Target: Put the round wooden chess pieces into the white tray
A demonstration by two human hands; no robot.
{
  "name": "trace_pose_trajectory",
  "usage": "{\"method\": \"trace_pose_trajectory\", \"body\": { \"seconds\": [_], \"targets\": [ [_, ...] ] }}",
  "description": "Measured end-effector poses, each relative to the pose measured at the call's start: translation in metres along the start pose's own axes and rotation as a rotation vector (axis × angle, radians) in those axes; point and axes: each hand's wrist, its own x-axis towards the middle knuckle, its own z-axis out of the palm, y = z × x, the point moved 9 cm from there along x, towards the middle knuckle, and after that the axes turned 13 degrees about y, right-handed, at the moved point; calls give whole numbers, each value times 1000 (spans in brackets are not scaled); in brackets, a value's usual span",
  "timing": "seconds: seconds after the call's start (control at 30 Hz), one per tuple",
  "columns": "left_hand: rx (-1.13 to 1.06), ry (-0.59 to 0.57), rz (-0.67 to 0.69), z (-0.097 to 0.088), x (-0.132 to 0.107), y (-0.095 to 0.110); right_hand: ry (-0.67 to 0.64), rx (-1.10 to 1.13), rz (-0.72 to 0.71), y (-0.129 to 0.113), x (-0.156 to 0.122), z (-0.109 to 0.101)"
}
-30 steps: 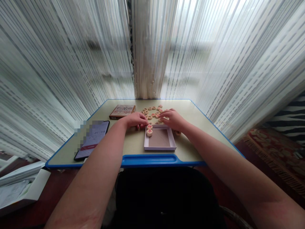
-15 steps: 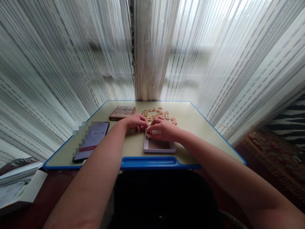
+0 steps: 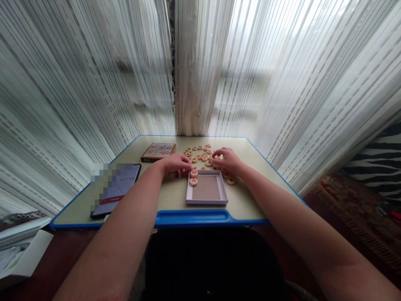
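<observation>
Head view: right grip [image 3: 227,160] has lifted off the white tray [image 3: 206,202] and sits just beyond it, fingers curled over the loose xiangqi pieces [image 3: 200,159], pinch unclear. Two red-marked pieces [image 3: 193,181] rest at the tray's far left corner, just beside the left grip [image 3: 175,164], its fingers loosely curled, no pinch visible. Beyond the left grip, a printed cardboard box [image 3: 158,151] lies on the bench [image 3: 169,196].
</observation>
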Motion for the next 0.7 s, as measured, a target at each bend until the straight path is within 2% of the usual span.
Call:
{"method": "trace_pose_trajectory", "body": {
  "seconds": [0.47,0.7],
  "targets": [
    [-12,12,0,0,0,0,-164,-110,-43,6,-1,10],
    [-5,6,5,0,2,-2,-165,-126,-18,7,-1,11]
  ]
}}
